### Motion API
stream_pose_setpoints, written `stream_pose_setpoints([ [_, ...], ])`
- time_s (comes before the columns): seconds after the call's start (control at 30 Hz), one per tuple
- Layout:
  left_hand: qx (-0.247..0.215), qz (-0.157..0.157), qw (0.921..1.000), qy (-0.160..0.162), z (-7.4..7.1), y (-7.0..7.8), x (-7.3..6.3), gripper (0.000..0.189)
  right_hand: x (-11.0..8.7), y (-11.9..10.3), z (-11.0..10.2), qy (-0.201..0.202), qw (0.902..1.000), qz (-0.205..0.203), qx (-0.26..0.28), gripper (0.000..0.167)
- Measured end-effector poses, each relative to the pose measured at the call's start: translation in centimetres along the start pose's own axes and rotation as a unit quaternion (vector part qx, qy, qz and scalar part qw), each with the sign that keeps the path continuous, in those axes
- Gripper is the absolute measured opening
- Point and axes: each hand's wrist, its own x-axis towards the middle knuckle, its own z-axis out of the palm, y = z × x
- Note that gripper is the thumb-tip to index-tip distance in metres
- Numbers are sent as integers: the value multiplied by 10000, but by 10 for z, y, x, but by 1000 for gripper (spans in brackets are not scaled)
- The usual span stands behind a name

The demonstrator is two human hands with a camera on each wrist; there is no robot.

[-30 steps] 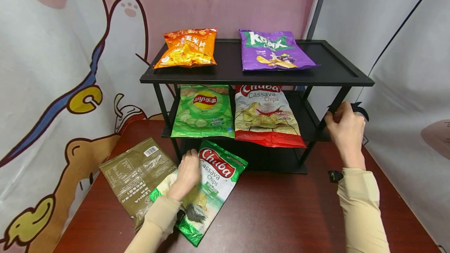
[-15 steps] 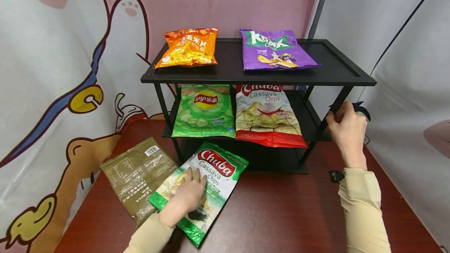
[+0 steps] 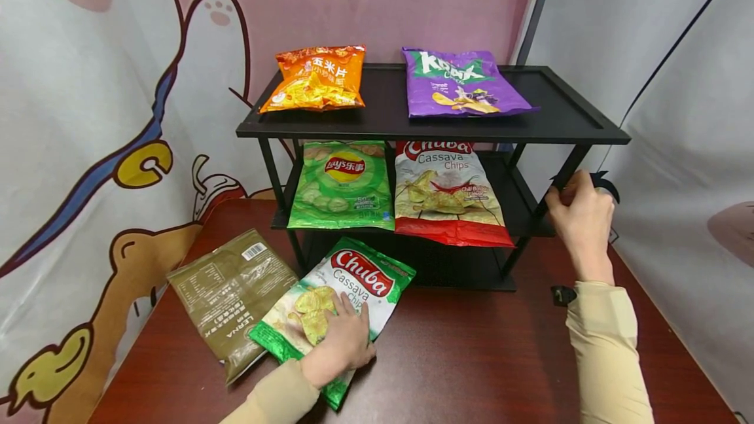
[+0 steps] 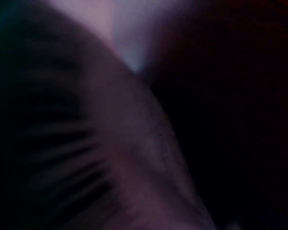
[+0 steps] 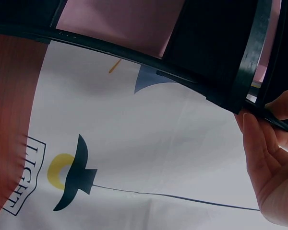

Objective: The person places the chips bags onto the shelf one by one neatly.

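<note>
My left hand [image 3: 347, 337] lies on the lower right part of a green-and-white bag of Chuba cassava chips [image 3: 315, 309], its fingers spread over the front. The thumb side is at the bag's right edge; whether it reaches underneath is hidden. The bag lies tilted on the table, its top corner against the shelf's lowest level. My right hand [image 3: 580, 221] grips the right front post of the black shelf rack [image 3: 377, 128]. In the right wrist view, the thumb and fingers of that hand [image 5: 273, 153] close round the dark post. The left wrist view is too dark and blurred to read.
A brown bag [image 3: 232, 293] lies face down left of the Chuba bag. On the top shelf are an orange bag [image 3: 321, 80] and a purple bag [image 3: 462, 87]. A green Lay's bag [image 3: 341, 188] and a red-and-cream Chuba bag [image 3: 448, 192] occupy the middle level.
My left hand has slid from the Chuba bag's upper left edge across its front to the lower right. The bag has barely moved. My right hand keeps its hold on the post.
</note>
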Motion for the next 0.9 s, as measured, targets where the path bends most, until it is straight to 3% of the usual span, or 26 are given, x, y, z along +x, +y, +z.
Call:
stream_pose_setpoints([
  [0.13,-120,-260,9994,185,-1,9,8,60,0,0,-1,26,10000,-7,-15,16],
  [0.3,-120,-10,9990,429,-5,15,16,25,1,0,-1,37,10000,-69,-12,16],
  [0.4,-123,340,9936,1068,-9,12,19,9,1,0,-2,41,9999,-98,6,16],
  [0.5,-384,499,9783,1972,-12,8,25,9,1,0,-1,60,9999,-106,19,15],
  [0.57,-678,448,9669,2419,-14,6,32,12,1,1,-1,56,9999,-94,16,15],
  [0.63,-919,333,9588,2669,-13,6,40,15,0,1,-1,56,10000,-82,12,15],
  [0.8,-920,101,9605,2624,-4,10,58,8,1,2,-2,29,10000,-42,-16,16],
  [0.9,-799,211,9697,2299,-2,12,62,3,1,1,-1,12,10000,-31,-11,16],
])
